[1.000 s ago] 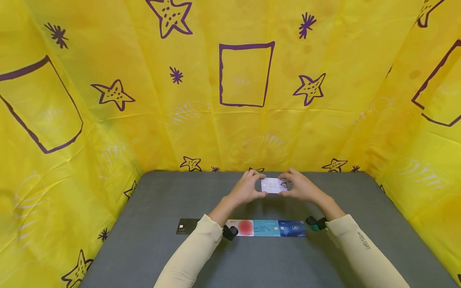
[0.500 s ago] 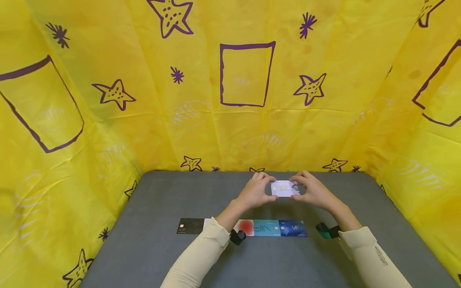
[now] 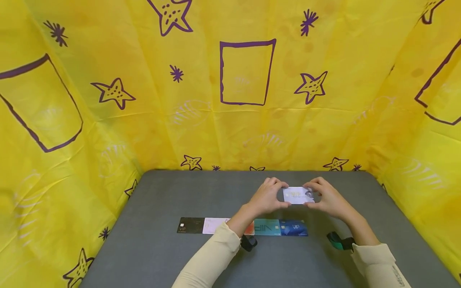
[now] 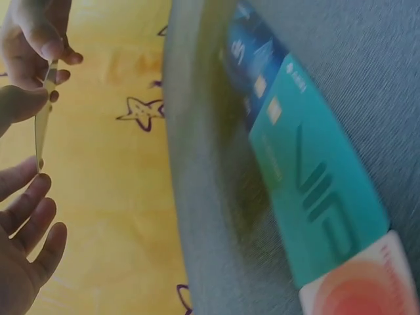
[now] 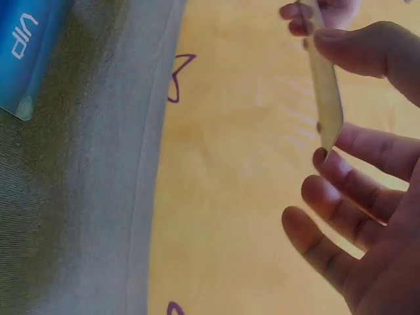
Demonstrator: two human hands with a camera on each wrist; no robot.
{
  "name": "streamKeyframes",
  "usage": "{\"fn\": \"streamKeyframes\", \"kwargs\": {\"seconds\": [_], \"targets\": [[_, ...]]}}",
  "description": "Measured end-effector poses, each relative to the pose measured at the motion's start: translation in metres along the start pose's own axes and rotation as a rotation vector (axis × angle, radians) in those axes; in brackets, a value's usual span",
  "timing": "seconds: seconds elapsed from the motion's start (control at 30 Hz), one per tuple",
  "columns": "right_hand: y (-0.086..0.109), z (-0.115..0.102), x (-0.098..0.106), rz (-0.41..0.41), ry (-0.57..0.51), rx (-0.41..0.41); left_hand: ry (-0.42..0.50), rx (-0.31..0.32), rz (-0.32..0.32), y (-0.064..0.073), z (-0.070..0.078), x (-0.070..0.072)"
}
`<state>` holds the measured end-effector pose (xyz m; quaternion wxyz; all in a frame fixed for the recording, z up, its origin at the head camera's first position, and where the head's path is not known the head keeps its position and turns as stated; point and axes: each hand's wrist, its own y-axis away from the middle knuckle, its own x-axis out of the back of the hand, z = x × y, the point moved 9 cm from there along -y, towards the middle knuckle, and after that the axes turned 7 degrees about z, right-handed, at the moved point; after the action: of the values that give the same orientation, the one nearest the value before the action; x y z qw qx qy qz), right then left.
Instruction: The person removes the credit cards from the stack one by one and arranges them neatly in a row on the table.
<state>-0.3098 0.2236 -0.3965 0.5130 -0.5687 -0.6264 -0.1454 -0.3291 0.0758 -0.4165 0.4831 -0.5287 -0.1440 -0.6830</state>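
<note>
A white VIP card (image 3: 298,195) is held up above the table, its printed face toward the head camera. My left hand (image 3: 266,197) pinches its left end between thumb and fingers. At the other end my right hand (image 3: 328,200) pinches it the same way. Both wrist views show the card (image 4: 43,121) nearly edge-on. Below lies a row of cards touching end to end: a black card (image 3: 191,225), a pale pink-white card (image 3: 213,225), a card with a red circle (image 4: 361,289), a teal card (image 3: 267,227) and a dark blue card (image 3: 293,228). My left forearm partly covers the row.
The grey table (image 3: 151,264) stretches out on all sides of the row. Yellow cloth (image 3: 248,136) with purple starfish drawings hangs behind the table's far edge and along both sides. A dark strap (image 3: 340,242) hangs at my right wrist.
Both hands have carried the white card to the right and a little nearer to me. The row of cards has stayed in place; more of the pale card now shows.
</note>
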Motion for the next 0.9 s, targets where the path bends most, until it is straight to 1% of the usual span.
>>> {"fn": "streamKeyframes", "kwargs": {"seconds": [0.13, 0.23, 0.43, 0.63, 0.9], "targets": [[0.009, 0.002, 0.001, -0.008, 0.013, -0.016, 0.007, -0.003, -0.012, 0.003, 0.004, -0.011], [0.015, 0.005, -0.003, -0.025, 0.009, -0.034, 0.01, 0.001, -0.023, 0.007, 0.005, -0.02], [0.03, 0.015, -0.008, -0.06, 0.025, -0.061, 0.008, 0.008, -0.057, 0.01, 0.009, -0.044], [0.044, 0.026, -0.011, -0.074, 0.035, -0.076, 0.024, 0.028, -0.081, 0.011, 0.016, -0.061], [0.06, 0.043, -0.018, -0.091, -0.046, -0.108, 0.025, 0.069, -0.118, 0.015, 0.018, -0.081]]}}
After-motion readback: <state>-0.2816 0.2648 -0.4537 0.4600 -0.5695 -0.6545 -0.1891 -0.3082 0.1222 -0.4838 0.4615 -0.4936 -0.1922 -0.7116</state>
